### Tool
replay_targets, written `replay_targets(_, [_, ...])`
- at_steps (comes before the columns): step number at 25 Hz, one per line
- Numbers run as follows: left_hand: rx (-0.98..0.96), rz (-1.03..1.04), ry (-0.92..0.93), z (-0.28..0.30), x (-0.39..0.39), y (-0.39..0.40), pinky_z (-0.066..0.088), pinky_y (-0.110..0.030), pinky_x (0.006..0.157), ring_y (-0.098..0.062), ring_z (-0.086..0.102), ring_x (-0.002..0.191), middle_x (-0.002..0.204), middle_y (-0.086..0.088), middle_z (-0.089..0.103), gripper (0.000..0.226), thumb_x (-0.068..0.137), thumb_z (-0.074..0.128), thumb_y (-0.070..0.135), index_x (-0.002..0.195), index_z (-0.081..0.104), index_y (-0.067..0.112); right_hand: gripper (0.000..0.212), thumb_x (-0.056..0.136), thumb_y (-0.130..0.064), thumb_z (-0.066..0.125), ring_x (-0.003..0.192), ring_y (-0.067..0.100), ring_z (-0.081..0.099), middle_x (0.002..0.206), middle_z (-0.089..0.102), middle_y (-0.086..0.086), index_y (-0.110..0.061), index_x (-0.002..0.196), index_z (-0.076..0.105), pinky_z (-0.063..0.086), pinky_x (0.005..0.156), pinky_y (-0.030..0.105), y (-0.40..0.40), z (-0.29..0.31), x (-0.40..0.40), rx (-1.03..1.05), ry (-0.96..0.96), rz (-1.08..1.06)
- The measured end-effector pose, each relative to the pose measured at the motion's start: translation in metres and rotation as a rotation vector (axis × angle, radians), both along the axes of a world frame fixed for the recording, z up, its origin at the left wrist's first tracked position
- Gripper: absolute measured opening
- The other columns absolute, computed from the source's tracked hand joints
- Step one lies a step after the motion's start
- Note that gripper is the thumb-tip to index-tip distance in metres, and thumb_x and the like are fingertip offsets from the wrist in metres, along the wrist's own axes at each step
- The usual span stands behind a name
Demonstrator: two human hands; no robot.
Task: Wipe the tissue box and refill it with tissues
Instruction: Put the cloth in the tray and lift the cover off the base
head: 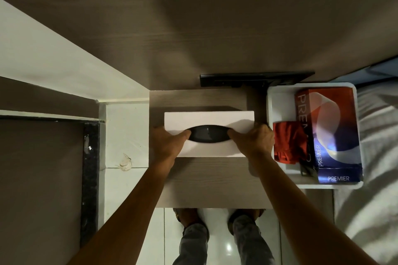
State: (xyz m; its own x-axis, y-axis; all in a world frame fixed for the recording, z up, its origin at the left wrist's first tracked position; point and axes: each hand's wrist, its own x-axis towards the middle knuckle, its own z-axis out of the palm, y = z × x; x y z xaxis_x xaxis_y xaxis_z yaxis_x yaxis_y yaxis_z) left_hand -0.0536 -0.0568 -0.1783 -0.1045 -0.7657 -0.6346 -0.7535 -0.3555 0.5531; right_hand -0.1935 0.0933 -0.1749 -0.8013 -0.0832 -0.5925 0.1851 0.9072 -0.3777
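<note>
A white tissue box [206,119] lies flat on a small wooden bedside table [211,180], its dark oval slot facing up. No tissue shows in the slot. My left hand [167,143] grips the box's left end, thumb at the slot's left edge. At the right end, my right hand [253,141] holds the box with its thumb at the slot's right edge. A red cloth [288,143] and a blue and red PREMIER tissue pack [332,133] lie in a white tray [277,101] to the right.
A black bar [247,79] sits against the wall behind the table. White bedding [374,178] lies at the far right. Below the table's front edge are white floor tiles and my feet [187,216]. A dark door frame stands at the left.
</note>
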Motion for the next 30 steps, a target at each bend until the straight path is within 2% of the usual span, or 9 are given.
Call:
replay_targets(7, [0.041, -0.071, -0.004, 0.003, -0.001, -0.003, 0.050, -0.029, 0.091, -0.014, 0.056, 0.106, 0.118, -0.001, 0.064, 0.057, 0.082, 0.088, 0.018, 0.134, 0.065, 0.009, 0.080, 0.074, -0.055, 0.082, 0.125, 0.037, 0.056, 0.131, 0.064, 0.016, -0.006, 0.132, 0.058, 0.048, 0.104, 0.044, 0.007, -0.001, -0.005, 0.049, -0.023, 0.069])
replay_targets(12, [0.043, -0.111, -0.009, 0.008, -0.001, -0.004, 0.048, -0.027, 0.089, -0.018, 0.062, 0.110, 0.115, 0.000, 0.063, 0.054, 0.084, 0.086, 0.020, 0.132, 0.065, 0.009, 0.081, 0.077, -0.054, 0.081, 0.126, 0.038, 0.057, 0.134, 0.062, 0.016, -0.007, 0.137, 0.052, 0.050, 0.106, 0.048, 0.012, -0.001, -0.005, 0.017, -0.050, 0.104])
replay_targets(15, [0.043, -0.124, 0.022, 0.013, 0.000, -0.004, 0.046, -0.025, 0.091, -0.013, 0.057, 0.107, 0.117, -0.001, 0.063, 0.052, 0.086, 0.084, 0.017, 0.133, 0.064, 0.009, 0.081, 0.076, -0.054, 0.081, 0.123, 0.038, 0.060, 0.131, 0.064, 0.016, -0.006, 0.135, 0.052, 0.053, 0.104, 0.050, 0.016, -0.002, -0.001, -0.014, -0.039, 0.114])
replay_targets(18, [-0.018, -0.120, 0.049, 0.022, 0.004, 0.001, 0.047, -0.025, 0.093, -0.011, 0.054, 0.108, 0.119, 0.000, 0.058, 0.061, 0.083, 0.087, 0.019, 0.137, 0.058, 0.010, 0.083, 0.075, -0.054, 0.081, 0.121, 0.037, 0.061, 0.132, 0.062, 0.016, -0.007, 0.137, 0.052, 0.055, 0.101, 0.051, 0.020, 0.003, 0.001, -0.029, -0.017, 0.110])
replay_targets(21, [-0.066, -0.126, -0.016, 0.030, 0.027, 0.016, 0.049, -0.027, 0.098, -0.017, 0.057, 0.116, 0.127, -0.005, 0.052, 0.072, 0.078, 0.091, 0.025, 0.138, 0.054, 0.009, 0.085, 0.075, -0.052, 0.083, 0.126, 0.035, 0.055, 0.141, 0.051, 0.015, -0.012, 0.141, 0.047, 0.055, 0.101, 0.052, 0.037, 0.019, 0.016, -0.042, -0.047, 0.119])
replay_targets(24, [0.037, -0.144, -0.121, 0.035, 0.072, 0.045, 0.053, -0.036, 0.105, -0.030, 0.058, 0.127, 0.136, -0.013, 0.049, 0.080, 0.075, 0.093, 0.028, 0.139, 0.050, 0.008, 0.085, 0.078, -0.050, 0.084, 0.120, 0.027, 0.052, 0.142, 0.043, 0.012, -0.014, 0.144, 0.045, 0.057, 0.096, 0.042, 0.070, 0.042, 0.052, -0.020, -0.111, 0.144])
replay_targets(26, [0.112, -0.152, -0.140, 0.039, 0.100, 0.065, 0.054, -0.038, 0.105, -0.028, 0.059, 0.123, 0.130, -0.010, 0.050, 0.080, 0.073, 0.095, 0.028, 0.138, 0.051, 0.010, 0.087, 0.077, -0.045, 0.086, 0.120, 0.027, 0.051, 0.142, 0.042, 0.013, -0.013, 0.146, 0.043, 0.056, 0.095, 0.040, 0.092, 0.051, 0.081, -0.017, -0.186, 0.105])
replay_targets(30, [0.111, -0.170, -0.141, 0.037, 0.130, 0.085, 0.059, -0.037, 0.098, -0.025, 0.065, 0.110, 0.117, 0.000, 0.061, 0.069, 0.068, 0.097, 0.037, 0.123, 0.059, 0.020, 0.089, 0.073, -0.034, 0.091, 0.127, 0.034, 0.053, 0.144, 0.047, 0.014, -0.013, 0.146, 0.045, 0.054, 0.105, 0.051, 0.115, 0.039, 0.115, -0.004, -0.202, 0.055])
